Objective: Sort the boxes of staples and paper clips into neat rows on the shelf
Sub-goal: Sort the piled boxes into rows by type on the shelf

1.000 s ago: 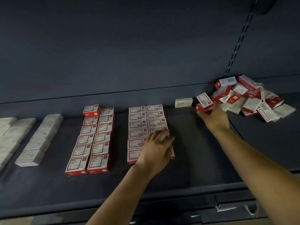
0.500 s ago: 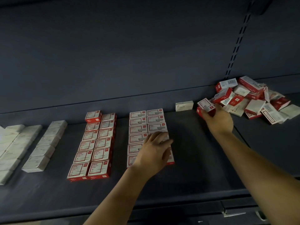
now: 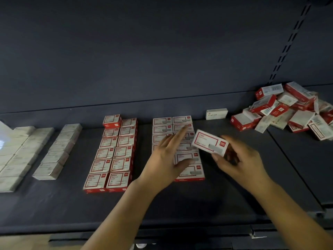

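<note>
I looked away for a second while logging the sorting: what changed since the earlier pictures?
The right hand carried a red-and-white box from the jumbled pile leftward to beside the rows. The left hand lifted, fingers spread, over the right-hand red rows. Rows, pile and lone white box stayed put.

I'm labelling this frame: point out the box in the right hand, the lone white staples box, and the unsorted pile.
held box (image 3: 210,142), head view, its top face.
lone white staples box (image 3: 216,114), head view, front face.
unsorted pile (image 3: 295,112), head view, a box mid-heap.
</note>
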The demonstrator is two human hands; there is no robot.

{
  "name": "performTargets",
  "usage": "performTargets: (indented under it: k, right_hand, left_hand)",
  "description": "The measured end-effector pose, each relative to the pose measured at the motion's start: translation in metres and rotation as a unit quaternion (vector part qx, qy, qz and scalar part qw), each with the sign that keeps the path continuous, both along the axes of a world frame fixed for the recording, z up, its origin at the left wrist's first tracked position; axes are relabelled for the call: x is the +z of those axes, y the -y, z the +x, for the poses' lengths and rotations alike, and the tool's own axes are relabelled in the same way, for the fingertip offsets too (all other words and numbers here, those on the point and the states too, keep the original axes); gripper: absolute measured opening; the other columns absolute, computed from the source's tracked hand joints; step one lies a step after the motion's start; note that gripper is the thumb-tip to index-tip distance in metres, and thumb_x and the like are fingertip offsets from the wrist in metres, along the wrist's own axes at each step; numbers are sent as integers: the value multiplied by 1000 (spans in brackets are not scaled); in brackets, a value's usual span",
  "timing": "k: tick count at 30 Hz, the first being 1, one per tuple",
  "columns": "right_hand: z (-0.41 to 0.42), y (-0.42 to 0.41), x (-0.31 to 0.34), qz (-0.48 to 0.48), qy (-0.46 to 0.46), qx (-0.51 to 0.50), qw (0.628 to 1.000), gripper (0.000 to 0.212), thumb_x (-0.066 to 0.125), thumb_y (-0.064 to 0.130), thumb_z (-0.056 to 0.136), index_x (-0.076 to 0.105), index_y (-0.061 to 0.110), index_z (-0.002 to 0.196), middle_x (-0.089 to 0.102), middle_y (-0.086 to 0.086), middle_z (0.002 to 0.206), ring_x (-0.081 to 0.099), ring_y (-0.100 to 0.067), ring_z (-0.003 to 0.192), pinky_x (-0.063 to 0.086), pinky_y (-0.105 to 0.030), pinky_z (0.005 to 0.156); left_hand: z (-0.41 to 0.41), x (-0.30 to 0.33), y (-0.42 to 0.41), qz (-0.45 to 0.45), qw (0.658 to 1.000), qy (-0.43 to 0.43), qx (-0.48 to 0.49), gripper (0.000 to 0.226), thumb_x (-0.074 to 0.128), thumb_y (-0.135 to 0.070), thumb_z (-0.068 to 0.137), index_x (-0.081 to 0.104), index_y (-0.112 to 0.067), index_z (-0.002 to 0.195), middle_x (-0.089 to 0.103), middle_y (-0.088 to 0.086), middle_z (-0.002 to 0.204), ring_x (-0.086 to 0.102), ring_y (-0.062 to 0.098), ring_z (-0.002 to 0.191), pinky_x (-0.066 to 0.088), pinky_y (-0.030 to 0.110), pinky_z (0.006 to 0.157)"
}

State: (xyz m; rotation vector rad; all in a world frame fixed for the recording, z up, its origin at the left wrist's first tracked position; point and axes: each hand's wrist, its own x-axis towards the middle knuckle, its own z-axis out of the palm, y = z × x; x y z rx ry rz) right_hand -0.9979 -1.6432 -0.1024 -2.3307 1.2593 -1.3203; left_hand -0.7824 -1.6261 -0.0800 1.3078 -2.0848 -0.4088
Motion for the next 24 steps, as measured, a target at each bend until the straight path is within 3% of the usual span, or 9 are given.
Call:
performTargets:
  k: [2, 6, 11, 14, 17, 21, 24]
  right_hand:
    - [5, -4, 2, -2, -12, 26, 1000, 47, 49, 51, 88, 47, 15, 118, 58, 5, 100, 51, 7, 86, 41, 1, 69]
    - [17, -10, 1, 9, 1, 62, 998, 47, 43, 53, 91, 48, 13, 116, 56, 8, 96, 46, 24, 81, 36, 4, 63]
    - [22, -11, -3, 8, 20, 89, 996, 44, 45, 49, 92, 48, 13, 116, 58, 6, 100, 47, 24, 88, 38, 3, 66]
    - [19, -9, -6, 23, 25, 115, 993, 44, 46, 51, 91, 48, 15, 116, 62, 4, 101, 57, 10, 91, 45, -3, 68]
    - [20, -5, -7, 24, -18, 100, 995, 47, 47, 51, 89, 48, 15, 118, 67, -1, 99, 64, -6, 83, 53, -15, 64]
    - [29, 5, -8, 49, -80, 54, 994, 60, 41, 52, 89, 39, 14, 135, 57, 10, 94, 53, 1, 69, 38, -5, 57]
    - [33, 11, -12, 111, -102, 55, 987, 72, 33, 59, 86, 28, 16, 143, 55, 9, 98, 52, 0, 73, 36, -7, 60]
  left_hand:
    - [1, 2, -1, -21, 1000, -1, -17, 73, 50, -51, 79, 19, -32, 143, 41, -14, 134, 33, 1, 127, 24, 12, 101]
    - [2, -2, -6, -47, 999, -10, -23, 67, 55, -43, 79, 37, -19, 140, 57, -3, 124, 46, 4, 116, 31, 6, 97]
    - [6, -1, -8, -45, 999, -20, -19, 63, 55, -45, 79, 43, -17, 135, 53, -15, 115, 45, -2, 113, 31, -1, 94]
    - [9, -1, -7, -41, 999, -6, -28, 52, 60, -42, 77, 54, -15, 122, 61, -7, 112, 50, 1, 109, 40, 10, 91]
    - [14, -4, -3, -51, 999, 20, 0, 48, 66, -36, 74, 59, -12, 115, 63, 0, 109, 54, 7, 106, 46, 25, 90]
    - [25, -16, 3, -59, 992, 41, 101, 47, 70, -35, 75, 62, -9, 113, 64, 4, 109, 56, 18, 104, 48, 41, 88]
    - [34, -20, 10, 20, 974, 140, 176, 48, 63, -36, 85, 55, -13, 126, 55, 4, 125, 46, 26, 120, 37, 40, 101]
